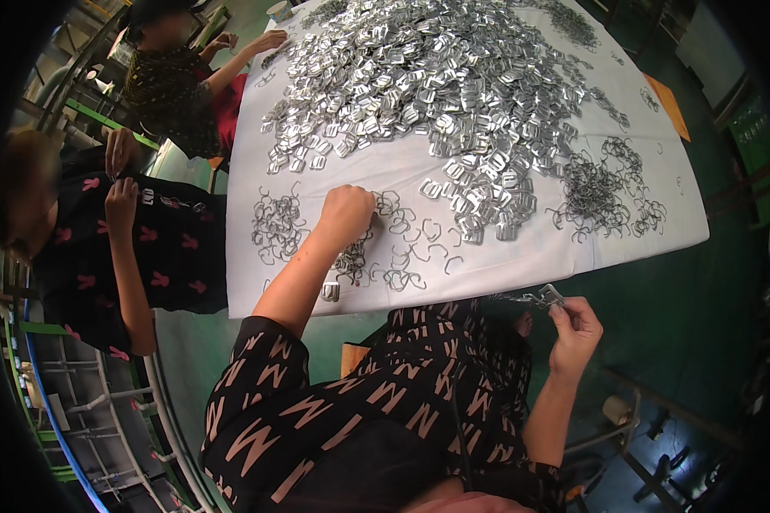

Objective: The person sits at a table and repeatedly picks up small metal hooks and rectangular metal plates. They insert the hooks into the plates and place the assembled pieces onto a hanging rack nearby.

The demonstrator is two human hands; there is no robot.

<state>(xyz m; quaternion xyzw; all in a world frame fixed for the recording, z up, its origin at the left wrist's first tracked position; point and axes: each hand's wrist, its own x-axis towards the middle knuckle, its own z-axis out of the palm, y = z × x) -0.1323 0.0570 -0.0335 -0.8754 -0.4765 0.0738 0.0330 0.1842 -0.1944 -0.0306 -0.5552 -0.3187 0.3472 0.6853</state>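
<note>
My left hand [347, 214] is closed over the near part of the white-covered table, knuckles up. Its fingertips are hidden, so what they hold, if anything, does not show. Open wire rings [432, 244] lie loose to its right, and another cluster of wire rings [275, 224] lies to its left. Just below it are a bunch of small metal pieces [351, 261] and a silver buckle [330, 291] by the table edge. Off the table's near edge, my right hand [576, 333] pinches a silver metal buckle [551, 294], from which linked metal pieces [522, 298] trail leftward.
A large heap of silver buckles [402, 77] covers the far middle of the table [522, 269]. A dark pile of wire rings [595, 188] lies at the right. Two people sit along the left side; the nearer person's hands [121, 192] hold a strand of linked buckles.
</note>
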